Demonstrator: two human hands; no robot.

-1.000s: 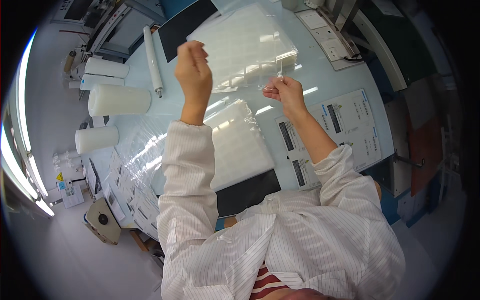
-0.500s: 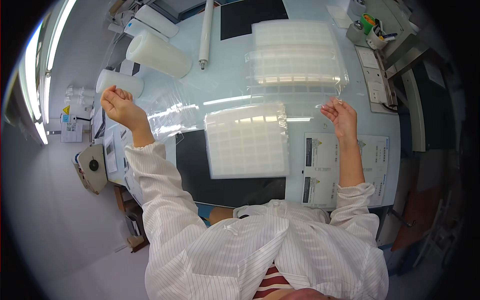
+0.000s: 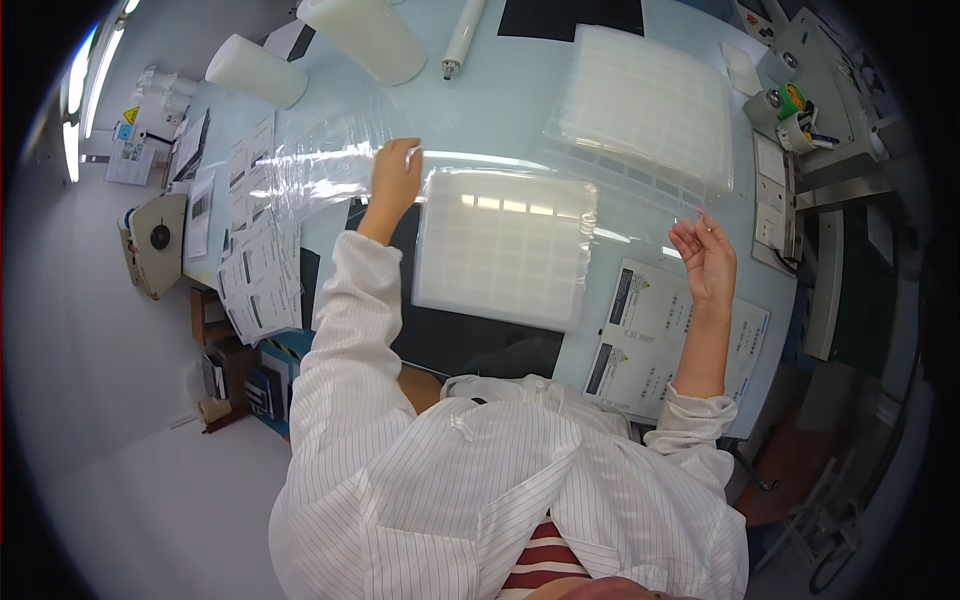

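Observation:
A stack of translucent white sheets with a grid of rectangular pockets (image 3: 503, 255) lies in front of me on the table. Beyond its left corner is my left hand (image 3: 398, 182), its fingers bent together; what they hold, if anything, I cannot make out. My right hand (image 3: 708, 262), palm partly turned up, pinches the edge of a clear plastic film between thumb and forefinger. Loose, wrinkled clear film (image 3: 325, 165) spreads over the table left of my left hand. A second stack of gridded sheets (image 3: 645, 105), under clear plastic, sits farther back to the right.
White rolls (image 3: 262, 72) stand at the back left, near a long white roller (image 3: 460, 40). A black mat (image 3: 480, 340) lies beneath the near stack. Printed sheets (image 3: 640, 345) are by my right forearm, others (image 3: 258, 285) at the left edge. A power strip (image 3: 770, 200) borders the right.
My left hand has swung right and inward, from beside the rolls to the near stack's far left corner. The right hand has shifted slightly right and nearer. The view itself has turned.

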